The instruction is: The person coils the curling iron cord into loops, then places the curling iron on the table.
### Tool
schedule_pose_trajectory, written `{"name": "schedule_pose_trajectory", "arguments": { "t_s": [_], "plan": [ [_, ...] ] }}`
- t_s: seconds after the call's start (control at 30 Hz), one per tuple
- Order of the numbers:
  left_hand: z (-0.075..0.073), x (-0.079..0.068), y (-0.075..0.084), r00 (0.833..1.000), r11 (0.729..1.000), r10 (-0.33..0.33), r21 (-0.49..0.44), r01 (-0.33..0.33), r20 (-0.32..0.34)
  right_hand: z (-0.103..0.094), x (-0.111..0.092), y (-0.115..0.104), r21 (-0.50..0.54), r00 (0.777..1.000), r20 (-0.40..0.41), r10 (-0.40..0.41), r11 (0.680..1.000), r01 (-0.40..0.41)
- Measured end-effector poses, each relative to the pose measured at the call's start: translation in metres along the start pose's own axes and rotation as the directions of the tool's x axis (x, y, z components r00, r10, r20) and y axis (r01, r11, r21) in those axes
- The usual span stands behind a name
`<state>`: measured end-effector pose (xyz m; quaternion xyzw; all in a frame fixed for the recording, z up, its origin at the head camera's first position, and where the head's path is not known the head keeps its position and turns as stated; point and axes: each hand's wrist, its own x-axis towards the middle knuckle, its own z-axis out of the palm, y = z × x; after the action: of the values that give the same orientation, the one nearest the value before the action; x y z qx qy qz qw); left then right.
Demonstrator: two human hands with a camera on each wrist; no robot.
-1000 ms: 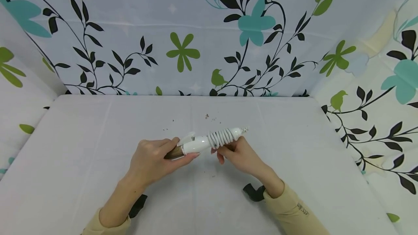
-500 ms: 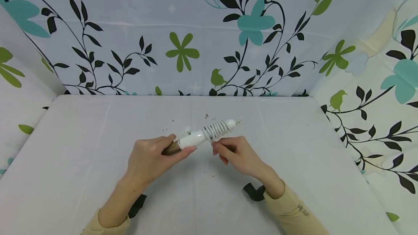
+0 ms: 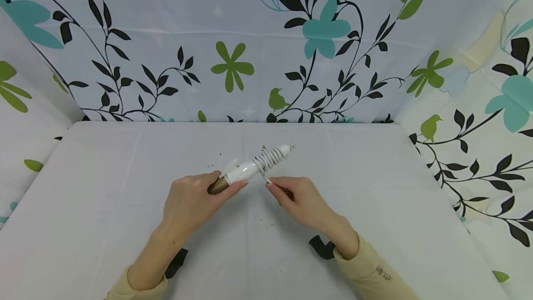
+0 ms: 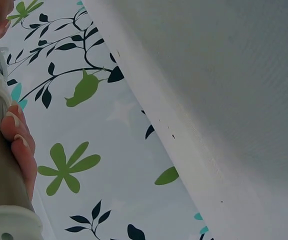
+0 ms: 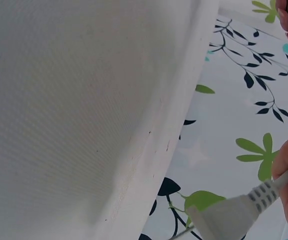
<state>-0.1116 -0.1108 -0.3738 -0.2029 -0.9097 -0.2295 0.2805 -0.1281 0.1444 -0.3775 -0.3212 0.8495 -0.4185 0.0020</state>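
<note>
A curling iron [image 3: 245,170], with a white handle and a brown barrel [image 4: 1,155], is held above the table, its handle slanting up and to the right. Its white cord [image 3: 269,157] winds in several loops around the handle. My left hand [image 3: 189,198] grips the barrel, thumb stretched along toward the white part. Between thumb and forefinger, my right hand [image 3: 304,200] pinches a length of cord that leaves the loops near the handle's middle. In the right wrist view the white plug [image 5: 229,217] sticks out from that hand on its cord.
A white-covered table [image 3: 104,226] lies beneath both hands, with small dark specks [image 3: 263,148] on it. Patterned fabric [image 3: 166,36] rises behind and at the sides. Dark pieces [image 3: 321,247] show by both wrists.
The curling iron has tilted more steeply, and its handle tip has swung left and away from me. My right hand has drawn the cord out from the loops, lengthening the loose stretch.
</note>
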Motion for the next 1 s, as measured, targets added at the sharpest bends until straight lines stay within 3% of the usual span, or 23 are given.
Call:
{"name": "schedule_pose_trajectory", "arguments": {
  "t_s": [0.27,0.37,0.5,0.67,1.0],
  "plan": [
    [-0.0012,-0.0007,-0.0008,0.990,0.993,-0.105,0.070,0.099,0.096,0.0058,-0.0002,0.0011,-0.219,0.989,-0.124,-0.081,0.974,0.053],
    [-0.0023,-0.0002,0.0021,0.970,0.986,-0.158,0.091,0.143,0.185,0.0063,-0.0002,0.0022,-0.301,0.983,-0.151,-0.102,0.952,0.053],
    [-0.0018,-0.0006,0.0043,0.944,0.979,-0.195,0.109,0.171,0.266,0.0056,-0.0004,0.0053,-0.402,0.968,-0.165,-0.191,0.909,0.111],
    [0.0010,-0.0026,0.0021,0.938,0.983,-0.175,0.113,0.147,0.300,0.0036,-0.0011,0.0077,-0.439,0.950,-0.138,-0.281,0.877,0.195],
    [0.0026,-0.0048,0.0009,0.927,0.995,-0.089,0.078,0.065,0.365,0.0003,-0.0003,0.0081,-0.462,0.929,-0.116,-0.350,0.847,0.262]
  ]
}}
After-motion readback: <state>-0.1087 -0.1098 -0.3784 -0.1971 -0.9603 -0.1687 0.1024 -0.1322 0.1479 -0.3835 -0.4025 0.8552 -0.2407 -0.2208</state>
